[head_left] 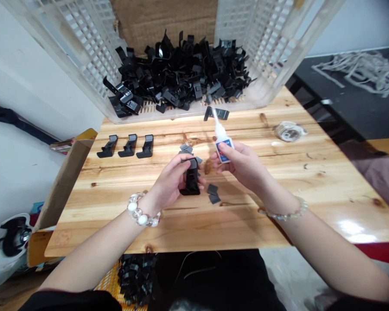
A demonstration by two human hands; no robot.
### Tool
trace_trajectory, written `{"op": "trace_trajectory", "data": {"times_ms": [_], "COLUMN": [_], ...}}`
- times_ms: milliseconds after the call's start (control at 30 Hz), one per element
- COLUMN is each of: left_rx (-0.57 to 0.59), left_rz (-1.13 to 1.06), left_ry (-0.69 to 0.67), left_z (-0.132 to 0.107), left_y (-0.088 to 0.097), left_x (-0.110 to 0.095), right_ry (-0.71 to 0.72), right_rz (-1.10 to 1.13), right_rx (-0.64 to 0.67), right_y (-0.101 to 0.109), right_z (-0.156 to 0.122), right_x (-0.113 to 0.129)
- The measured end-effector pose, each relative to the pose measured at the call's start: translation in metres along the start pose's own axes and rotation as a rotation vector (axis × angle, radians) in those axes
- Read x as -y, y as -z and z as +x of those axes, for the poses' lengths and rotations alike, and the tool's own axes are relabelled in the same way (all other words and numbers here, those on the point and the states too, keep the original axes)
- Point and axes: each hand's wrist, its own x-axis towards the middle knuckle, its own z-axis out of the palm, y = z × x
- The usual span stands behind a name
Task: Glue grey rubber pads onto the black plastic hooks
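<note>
Gripping a black plastic bracket (192,179) in the left hand (171,178), pinching a white glue bottle (222,144) in the right hand (243,166) above the wooden counter (246,224); three finished-looking brackets (128,145) standing aside, a big pile of brackets (181,73) remaining in the plastic crate (266,43).

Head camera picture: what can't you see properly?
Head view:
- Black holder: its top is hidden by the left hand.
- Glue bottle: its label is partly hidden by the right hand, and the writing is too small.
- Black clip pile: lower clips are hidden by those on top.
- Black clips below the table: cut off by the bottom edge.
</note>
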Motion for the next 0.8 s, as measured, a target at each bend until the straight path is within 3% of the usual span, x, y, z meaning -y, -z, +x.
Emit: {"op": "trace_trajectory", "data": {"times_ms": [200, 367, 533, 800], "left_rx": [-0.06, -0.008, -0.006, -0.029], "left_rz": [0.003, 0.152, 0.28, 0.433], "left_ry": [-0.022, -0.076, -0.123, -0.159], "left_z": [0.001, 0.001, 0.002, -0.001], "left_y": [0.002, 0.005, 0.009, 0.008], "left_x": [0.001, 0.003, 0.005, 0.003], "right_ry": [0.108, 0.17, 0.177, 0.239], "right_rz": [-0.041, 0.067, 0.135, 0.061], "right_rx": [-0.138, -0.232, -0.286, -0.325], "right_y": [0.009, 0.019, 0.028, 0.031], "right_z": [0.003, 0.007, 0.009, 0.009], "right_x": [0.007, 0.02, 0.029, 0.031]}}
